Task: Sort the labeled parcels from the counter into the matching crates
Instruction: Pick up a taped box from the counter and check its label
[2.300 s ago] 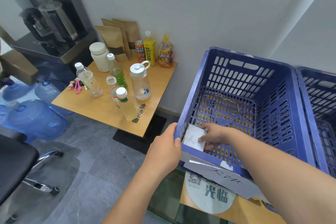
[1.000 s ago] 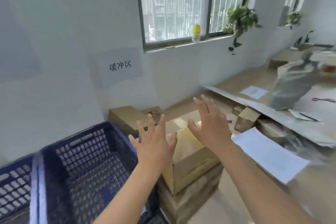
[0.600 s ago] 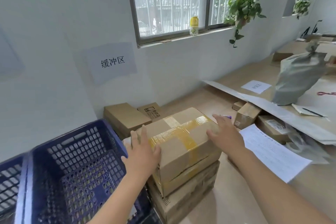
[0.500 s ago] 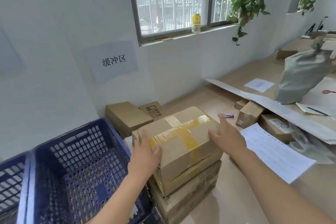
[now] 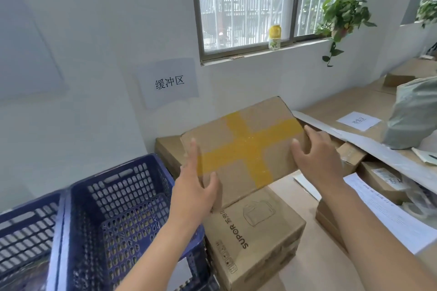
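Head view: both hands hold a cardboard parcel (image 5: pixel 246 146) crossed with yellow tape, tilted up above a SUPOR box (image 5: pixel 254 231) on the surface (image 5: pixel 314 264). The left hand (image 5: pixel 196 186) grips the parcel's near left corner, thumb on its top face; the right hand (image 5: pixel 316 156) clasps its right edge with curled fingers. A blue crate (image 5: pixel 113 215) stands just left of the SUPOR box, a second crate (image 5: pixel 23 238) beside it further left. A grey bag (image 5: pixel 413 113) sits at the far right, and printed sheets (image 5: pixel 390 210) lie near right.
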